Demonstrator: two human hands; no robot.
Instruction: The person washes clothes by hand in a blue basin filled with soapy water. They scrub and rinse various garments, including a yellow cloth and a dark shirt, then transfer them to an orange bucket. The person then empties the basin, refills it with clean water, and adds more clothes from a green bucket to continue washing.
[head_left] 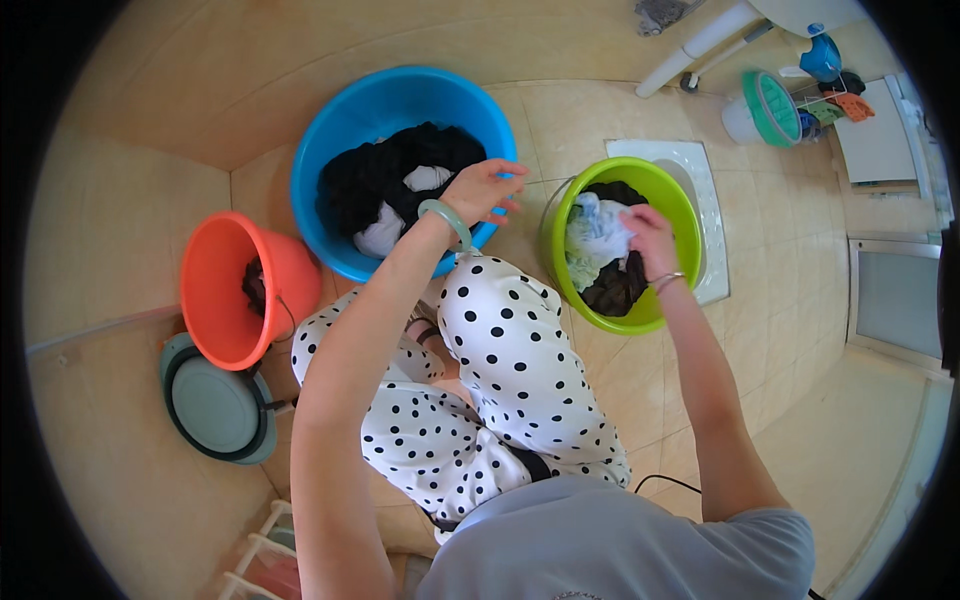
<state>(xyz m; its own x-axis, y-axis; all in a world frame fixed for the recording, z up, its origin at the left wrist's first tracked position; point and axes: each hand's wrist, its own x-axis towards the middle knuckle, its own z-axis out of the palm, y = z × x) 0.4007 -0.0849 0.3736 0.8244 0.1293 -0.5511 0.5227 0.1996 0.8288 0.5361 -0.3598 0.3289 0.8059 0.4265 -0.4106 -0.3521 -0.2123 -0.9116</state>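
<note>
Reaching into the lime-green bucket (pixel 685 215), my right hand (pixel 653 243) has its fingers closed on a white cloth garment (pixel 602 232) with pale blue and green patches. Dark clothes (pixel 615 288) lie under and around that garment. My left hand (pixel 487 190), a jade-coloured bangle (pixel 446 222) at its wrist, is held over the right rim of the large blue tub (pixel 400 88). Its fingers are spread with nothing in them. Inside the tub is a heap of black clothes (pixel 365 175) with a few white pieces (pixel 380 232) among them.
Left of my knees a red-orange bucket (pixel 212 290) tilts, something dark inside, beside a grey folding basin (pixel 213 403). The green bucket stands by a white floor pan (pixel 712 255). A white pipe (pixel 700 45), a white-and-green bin (pixel 768 110) and a white rack (pixel 258 550) are farther off.
</note>
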